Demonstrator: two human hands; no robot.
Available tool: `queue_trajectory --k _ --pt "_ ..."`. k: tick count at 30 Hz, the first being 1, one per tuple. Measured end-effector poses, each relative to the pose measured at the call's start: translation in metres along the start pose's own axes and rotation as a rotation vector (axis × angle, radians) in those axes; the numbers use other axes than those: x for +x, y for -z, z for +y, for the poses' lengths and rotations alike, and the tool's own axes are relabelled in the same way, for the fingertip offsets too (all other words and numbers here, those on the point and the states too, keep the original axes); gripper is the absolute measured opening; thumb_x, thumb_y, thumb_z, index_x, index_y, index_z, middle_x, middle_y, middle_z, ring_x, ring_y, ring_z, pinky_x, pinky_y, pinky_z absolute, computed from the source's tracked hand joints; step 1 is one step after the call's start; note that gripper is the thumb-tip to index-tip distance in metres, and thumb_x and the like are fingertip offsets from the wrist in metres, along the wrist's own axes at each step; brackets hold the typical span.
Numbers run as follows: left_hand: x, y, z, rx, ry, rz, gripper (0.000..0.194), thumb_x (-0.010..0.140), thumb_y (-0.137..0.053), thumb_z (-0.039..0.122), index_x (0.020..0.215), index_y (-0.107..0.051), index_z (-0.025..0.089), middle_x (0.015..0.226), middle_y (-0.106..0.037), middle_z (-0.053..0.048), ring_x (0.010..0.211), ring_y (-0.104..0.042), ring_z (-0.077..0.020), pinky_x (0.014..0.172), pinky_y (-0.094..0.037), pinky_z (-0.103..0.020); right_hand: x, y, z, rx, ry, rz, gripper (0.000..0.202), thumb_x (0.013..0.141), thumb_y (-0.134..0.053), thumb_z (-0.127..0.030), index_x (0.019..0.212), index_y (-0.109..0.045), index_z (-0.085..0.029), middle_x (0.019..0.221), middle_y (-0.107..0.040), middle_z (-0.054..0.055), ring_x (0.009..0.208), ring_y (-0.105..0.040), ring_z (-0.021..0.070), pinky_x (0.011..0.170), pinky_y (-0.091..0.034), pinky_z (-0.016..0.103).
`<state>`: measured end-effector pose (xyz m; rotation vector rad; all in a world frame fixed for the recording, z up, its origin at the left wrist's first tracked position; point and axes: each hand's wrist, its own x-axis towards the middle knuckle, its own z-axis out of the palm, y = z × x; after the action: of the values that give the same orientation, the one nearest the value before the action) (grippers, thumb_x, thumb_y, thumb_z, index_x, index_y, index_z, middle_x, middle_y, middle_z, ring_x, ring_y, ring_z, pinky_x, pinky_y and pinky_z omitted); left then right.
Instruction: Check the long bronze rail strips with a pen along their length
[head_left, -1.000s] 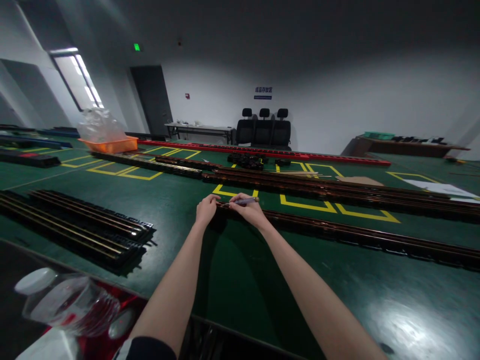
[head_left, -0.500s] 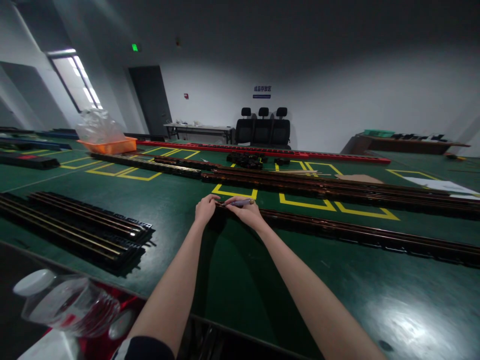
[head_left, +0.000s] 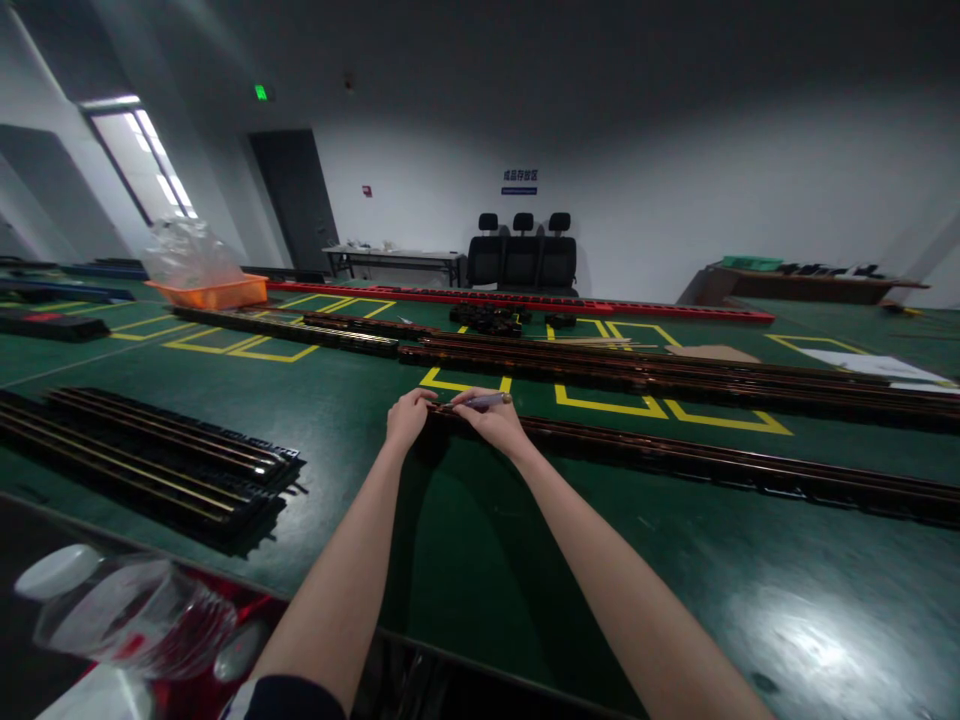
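Note:
My right hand (head_left: 491, 422) is closed around a slim purplish-grey pen-like tool (head_left: 486, 401), its tip pointing left at the left end of a long dark rail (head_left: 675, 455). The rail has copper-coloured strips and runs off to the right across the green table (head_left: 337, 560). Just left of the tool's tip, my left hand (head_left: 409, 418) has its fingertips pressed together at the rail's end; whatever they pinch is too small to make out.
Further back lie more long rails (head_left: 525, 365), a dark cluster of parts (head_left: 486, 318) and a red rail (head_left: 637, 308). Stacked rails (head_left: 150, 450) lie left. An orange tray (head_left: 217, 292) stands back left, a clear plastic bottle (head_left: 139, 615) front left.
The whole view has shifted slightly, with things appearing a little further left. Both hands keep nearly the same place at the rail's end, the tool still in my right hand.

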<state>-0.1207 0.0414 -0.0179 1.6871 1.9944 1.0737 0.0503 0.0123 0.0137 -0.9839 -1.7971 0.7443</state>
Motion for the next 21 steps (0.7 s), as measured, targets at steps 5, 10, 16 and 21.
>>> queue_trajectory --k 5,10,16,21 --pt "-0.001 0.001 0.000 -0.018 0.009 -0.008 0.036 0.080 -0.035 0.017 0.090 -0.068 0.025 0.094 -0.072 -0.001 0.092 -0.064 -0.0200 0.083 -0.047 -0.032 0.001 0.000 0.001 -0.020 -0.001 -0.002 0.008 0.074 -0.062 -0.020 0.074 -0.069 -0.022 0.077 -0.069 -0.001 0.075 -0.063 0.0156 0.073 -0.049 0.028" --pt "-0.002 0.001 0.001 -0.022 -0.001 0.007 0.035 0.080 -0.035 0.018 0.090 -0.069 0.025 0.094 -0.072 -0.001 0.092 -0.063 -0.0196 0.084 -0.047 -0.031 0.001 0.000 0.003 -0.025 -0.017 -0.030 0.008 0.076 -0.061 -0.021 0.077 -0.069 -0.022 0.081 -0.069 -0.001 0.082 -0.064 0.0165 0.076 -0.049 0.030" --pt "-0.001 0.001 0.001 -0.015 0.010 -0.007 0.035 0.079 -0.036 0.017 0.090 -0.068 0.025 0.094 -0.072 -0.001 0.093 -0.063 -0.0202 0.083 -0.047 -0.031 0.000 0.001 0.000 -0.039 -0.040 -0.044 0.009 0.077 -0.060 -0.021 0.078 -0.069 -0.023 0.083 -0.069 -0.001 0.083 -0.063 0.0164 0.077 -0.049 0.030" --pt "-0.001 0.003 0.003 -0.010 0.032 -0.003 0.036 0.082 -0.035 0.018 0.096 -0.067 0.024 0.096 -0.071 -0.001 0.094 -0.063 -0.0205 0.083 -0.046 -0.031 -0.001 0.006 -0.008 -0.016 -0.049 -0.050 0.009 0.076 -0.060 -0.017 0.075 -0.068 -0.020 0.079 -0.068 0.000 0.076 -0.062 0.0141 0.072 -0.049 0.027"
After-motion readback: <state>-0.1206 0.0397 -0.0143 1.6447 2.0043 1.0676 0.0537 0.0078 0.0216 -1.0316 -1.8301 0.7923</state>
